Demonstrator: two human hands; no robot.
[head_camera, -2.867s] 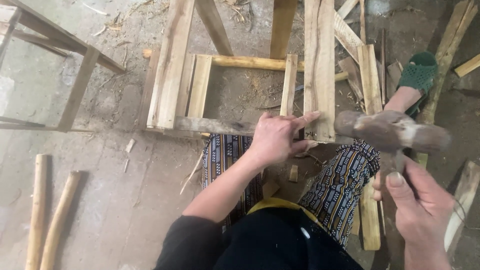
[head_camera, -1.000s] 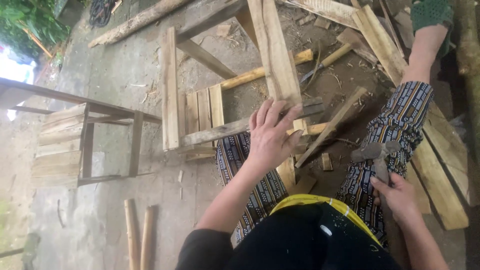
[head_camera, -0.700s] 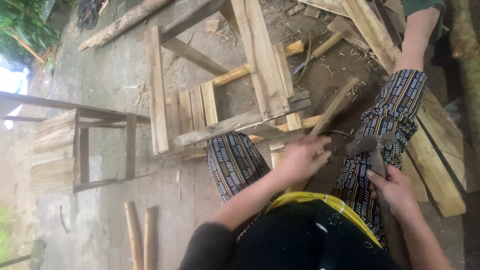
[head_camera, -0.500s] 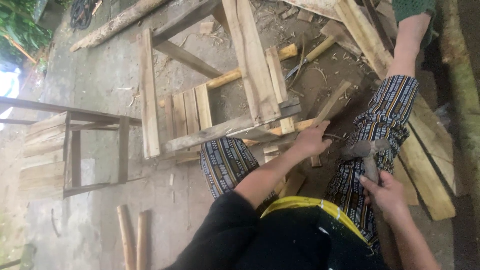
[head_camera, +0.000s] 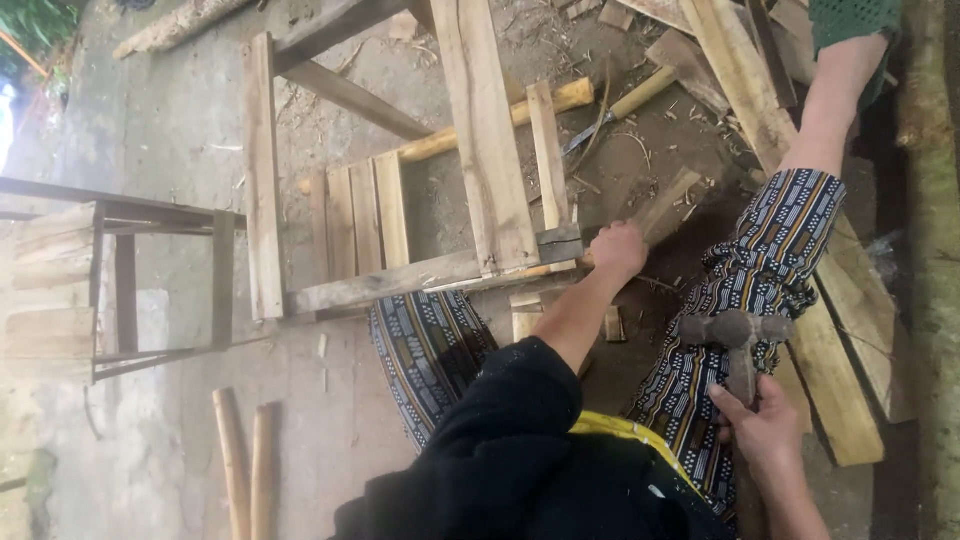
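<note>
Dirt ground, scattered planks. Left hand (head_camera: 618, 250) grips a short wooden stick (head_camera: 668, 205) beside the slatted wooden frame (head_camera: 400, 275). Right hand (head_camera: 765, 428) closed around hammer (head_camera: 738, 335) handle, head resting over patterned trouser leg (head_camera: 745, 270).

- the single head view looked steeply down from above the seated person, close over lap and hands.
- it faced the wooden frame (head_camera: 400, 250) on the ground.

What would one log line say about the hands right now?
left hand: gripping wooden stick beside wooden frame | right hand: grip on hammer over patterned trouser leg
</note>
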